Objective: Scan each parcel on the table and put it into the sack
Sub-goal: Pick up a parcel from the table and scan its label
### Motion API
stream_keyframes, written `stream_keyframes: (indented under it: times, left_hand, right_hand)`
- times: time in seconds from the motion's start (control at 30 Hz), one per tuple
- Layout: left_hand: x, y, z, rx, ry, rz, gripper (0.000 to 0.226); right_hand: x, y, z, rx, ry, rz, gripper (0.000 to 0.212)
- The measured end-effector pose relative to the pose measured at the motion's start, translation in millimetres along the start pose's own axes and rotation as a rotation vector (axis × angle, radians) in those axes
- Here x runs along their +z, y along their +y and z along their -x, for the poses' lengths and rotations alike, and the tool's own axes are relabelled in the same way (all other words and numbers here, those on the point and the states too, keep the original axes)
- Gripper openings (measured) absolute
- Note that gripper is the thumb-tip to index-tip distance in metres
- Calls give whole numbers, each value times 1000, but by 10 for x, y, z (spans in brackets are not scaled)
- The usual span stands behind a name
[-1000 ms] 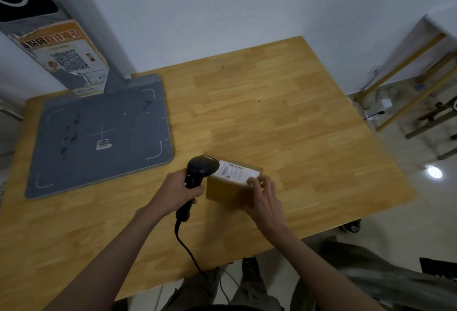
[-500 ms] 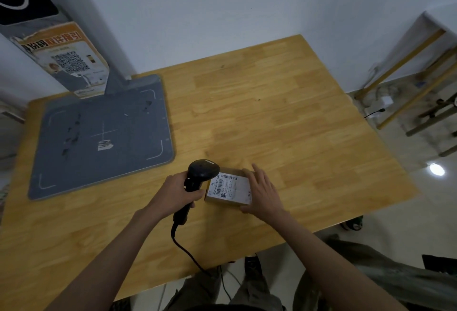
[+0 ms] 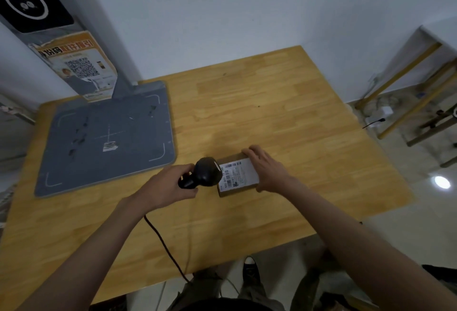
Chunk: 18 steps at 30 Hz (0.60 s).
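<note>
The parcel (image 3: 237, 175) now lies flat, label (image 3: 239, 171) up, no longer tipped on edge. Right hand (image 3: 268, 168) grips its 3 o'clock side. Left hand (image 3: 166, 186) clasps the scanner (image 3: 206, 171), head over the label's 9 o'clock edge, on the table (image 3: 284, 117).

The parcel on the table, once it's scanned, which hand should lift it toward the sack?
Right, most likely. The right hand already grips the parcel along its right side, while the left hand is busy holding the scanner over the label. The sack is not in view.
</note>
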<state>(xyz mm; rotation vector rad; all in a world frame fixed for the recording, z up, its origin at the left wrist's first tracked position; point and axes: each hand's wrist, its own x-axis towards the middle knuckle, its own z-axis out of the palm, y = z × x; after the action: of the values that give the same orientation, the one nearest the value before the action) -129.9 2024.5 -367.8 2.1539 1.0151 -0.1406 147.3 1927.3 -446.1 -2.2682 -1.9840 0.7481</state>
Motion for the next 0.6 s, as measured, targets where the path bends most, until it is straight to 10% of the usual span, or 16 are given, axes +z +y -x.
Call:
stream_keyframes:
  times: [0.6]
  left_hand:
    - [105, 406, 237, 103, -40, -48, 19]
  right_hand:
    - [-514, 179, 323, -121, 60, 72, 116]
